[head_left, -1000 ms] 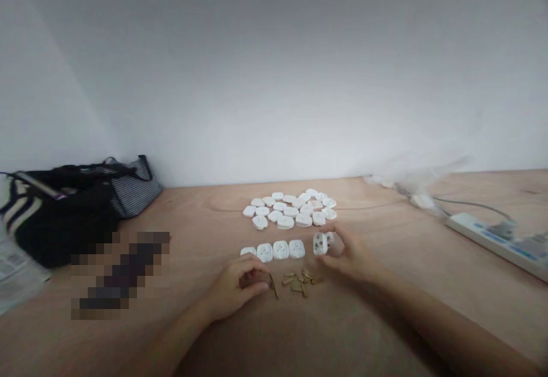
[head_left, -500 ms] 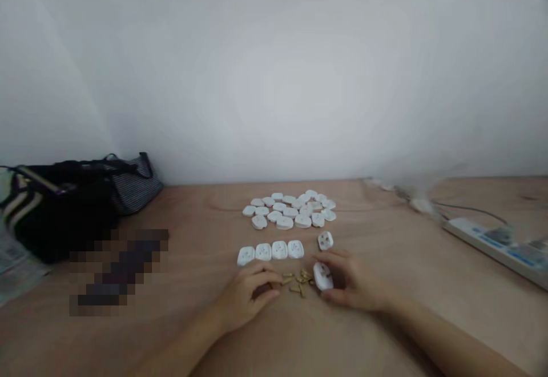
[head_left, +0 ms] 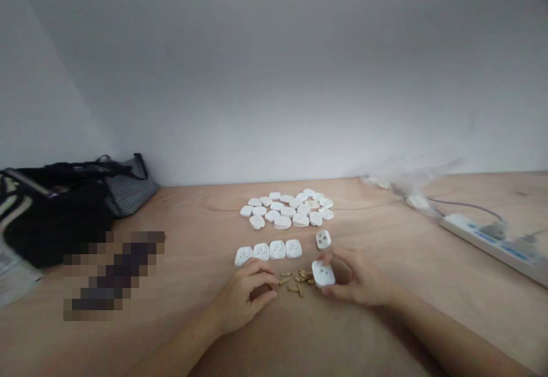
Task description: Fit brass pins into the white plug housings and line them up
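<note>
My right hand [head_left: 357,277] grips a white plastic plug housing [head_left: 323,274] between thumb and fingers, its face with small holes turned up toward me. To the left of it lies a small pile of brass pins [head_left: 303,276]. My left hand [head_left: 250,288] rests by the pins' left side, fingers curved and thumb apart, with nothing visible between them. Beyond it stands a row of several white housings [head_left: 277,249], set side by side. A single housing [head_left: 323,239] with darker holes lies just past my right hand.
Farther back is a cluster of several white plastic pieces [head_left: 282,222]. At the right, a power strip [head_left: 492,245] has plugs and a cable, with clear plastic wrap [head_left: 417,185] behind it. A black bag [head_left: 64,211] and a blurred-out dark object [head_left: 120,274] are at the left.
The housing in my right hand has tipped from a tilted pose to lie flatter, holes facing up. My left hand has stayed beside the pins. The view has shifted slightly.
</note>
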A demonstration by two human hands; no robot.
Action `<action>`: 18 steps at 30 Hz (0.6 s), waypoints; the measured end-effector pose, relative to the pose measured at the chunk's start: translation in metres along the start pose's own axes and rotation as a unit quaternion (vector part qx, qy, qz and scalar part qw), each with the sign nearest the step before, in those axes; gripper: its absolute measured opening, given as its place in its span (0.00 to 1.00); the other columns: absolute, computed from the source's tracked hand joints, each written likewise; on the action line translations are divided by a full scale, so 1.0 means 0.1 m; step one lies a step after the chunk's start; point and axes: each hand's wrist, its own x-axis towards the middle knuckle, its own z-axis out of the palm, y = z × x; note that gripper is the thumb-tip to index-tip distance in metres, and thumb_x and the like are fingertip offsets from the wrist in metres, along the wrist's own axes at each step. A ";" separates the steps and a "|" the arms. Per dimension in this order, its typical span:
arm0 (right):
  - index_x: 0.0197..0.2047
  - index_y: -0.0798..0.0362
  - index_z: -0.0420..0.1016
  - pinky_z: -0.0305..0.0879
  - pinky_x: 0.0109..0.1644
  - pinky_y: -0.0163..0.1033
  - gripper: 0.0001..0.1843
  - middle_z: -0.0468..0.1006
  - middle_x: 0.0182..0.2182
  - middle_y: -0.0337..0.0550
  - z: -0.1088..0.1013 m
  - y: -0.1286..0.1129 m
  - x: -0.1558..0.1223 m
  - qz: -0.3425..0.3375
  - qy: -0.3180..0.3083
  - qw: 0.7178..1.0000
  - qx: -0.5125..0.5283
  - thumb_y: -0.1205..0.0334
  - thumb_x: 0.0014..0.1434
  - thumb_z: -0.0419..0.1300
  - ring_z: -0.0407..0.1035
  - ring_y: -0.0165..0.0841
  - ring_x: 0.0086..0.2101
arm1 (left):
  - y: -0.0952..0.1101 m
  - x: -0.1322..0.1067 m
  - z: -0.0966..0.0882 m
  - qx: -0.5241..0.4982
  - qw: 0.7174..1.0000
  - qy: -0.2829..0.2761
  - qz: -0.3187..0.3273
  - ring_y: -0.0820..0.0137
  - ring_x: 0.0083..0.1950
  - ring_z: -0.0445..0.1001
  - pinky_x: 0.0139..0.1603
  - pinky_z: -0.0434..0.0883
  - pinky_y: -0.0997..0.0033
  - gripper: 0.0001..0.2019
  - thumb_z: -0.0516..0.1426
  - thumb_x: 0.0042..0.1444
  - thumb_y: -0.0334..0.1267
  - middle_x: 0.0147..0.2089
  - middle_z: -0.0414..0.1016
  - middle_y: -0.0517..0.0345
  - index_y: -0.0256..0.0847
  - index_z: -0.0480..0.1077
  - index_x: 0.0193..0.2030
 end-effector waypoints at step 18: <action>0.41 0.49 0.63 0.62 0.54 0.44 0.12 0.69 0.42 0.43 -0.02 0.21 0.07 -0.024 0.061 0.980 0.188 0.59 0.55 0.60 0.65 0.35 0.46 | 0.00 -0.01 -0.02 0.011 1.000 -0.009 0.002 0.66 0.44 0.69 0.46 0.67 0.65 0.07 0.54 0.57 0.31 0.42 0.71 0.52 0.41 0.73 0.39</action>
